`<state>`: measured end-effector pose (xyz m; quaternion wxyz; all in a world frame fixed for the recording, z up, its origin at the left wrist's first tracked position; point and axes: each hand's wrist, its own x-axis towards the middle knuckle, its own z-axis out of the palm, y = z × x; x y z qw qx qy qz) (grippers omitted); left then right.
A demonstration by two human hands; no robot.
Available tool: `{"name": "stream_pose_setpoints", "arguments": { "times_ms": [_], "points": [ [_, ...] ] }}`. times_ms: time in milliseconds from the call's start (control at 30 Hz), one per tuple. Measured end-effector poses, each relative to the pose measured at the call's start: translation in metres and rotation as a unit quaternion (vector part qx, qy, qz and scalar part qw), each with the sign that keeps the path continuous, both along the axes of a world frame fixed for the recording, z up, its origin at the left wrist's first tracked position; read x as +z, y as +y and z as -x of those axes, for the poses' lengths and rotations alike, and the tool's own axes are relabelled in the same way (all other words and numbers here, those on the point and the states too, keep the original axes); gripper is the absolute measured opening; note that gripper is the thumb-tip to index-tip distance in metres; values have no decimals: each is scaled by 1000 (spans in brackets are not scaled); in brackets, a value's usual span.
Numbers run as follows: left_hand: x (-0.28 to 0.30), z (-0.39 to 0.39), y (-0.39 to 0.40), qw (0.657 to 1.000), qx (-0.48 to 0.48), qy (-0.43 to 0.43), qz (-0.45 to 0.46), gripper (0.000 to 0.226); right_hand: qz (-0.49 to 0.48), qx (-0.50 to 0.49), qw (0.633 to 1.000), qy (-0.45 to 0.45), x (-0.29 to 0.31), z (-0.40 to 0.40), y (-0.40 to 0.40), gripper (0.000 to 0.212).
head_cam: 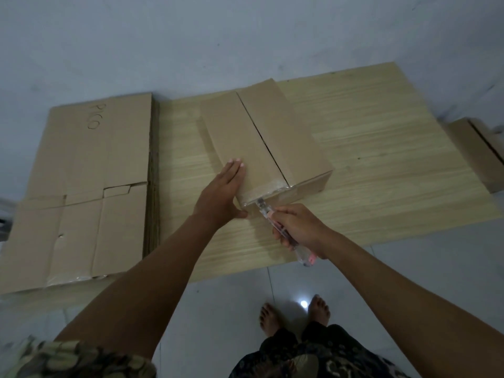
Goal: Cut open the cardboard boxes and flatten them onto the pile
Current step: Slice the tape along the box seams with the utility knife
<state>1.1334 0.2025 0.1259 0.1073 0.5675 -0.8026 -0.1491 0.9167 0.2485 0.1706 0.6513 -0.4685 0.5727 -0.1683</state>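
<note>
Head view is showing you slicing the tape at the near end of the cardboard box [261, 143], which is sitting on the wooden board [381, 148]. Your right hand [298, 227] is gripping the cutter [283, 233]; your left hand [221, 195] is pressing flat-fingered on the box top. Keep that hand clear of the blade. The pile [81, 186] is lying left of the box.

Person with 2 bare forearms [152, 271], no sleeves visible, dark patterned garment [313, 356] with pale leaf-like shapes, barefoot [319, 309].
</note>
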Motion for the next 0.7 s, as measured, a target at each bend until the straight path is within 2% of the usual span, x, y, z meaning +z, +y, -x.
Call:
{"name": "stream_pose_setpoints", "arguments": {
  "times_ms": [300,500,567,700],
  "points": [
    [8,30,-10,998,0,-45,43,131,-28,68,989,131,44,56,-25,28],
    [20,13,-40,998,-22,-59,9,126,-21,65,980,188,77,88,-47,29],
    [28,16,-51,999,-4,-45,-4,109,22,31,984,173,81,89,-58,31],
    [41,30,-81,999,42,-9,11,45,99,-12,987,125,72,70,-83,28]
  ]
}}
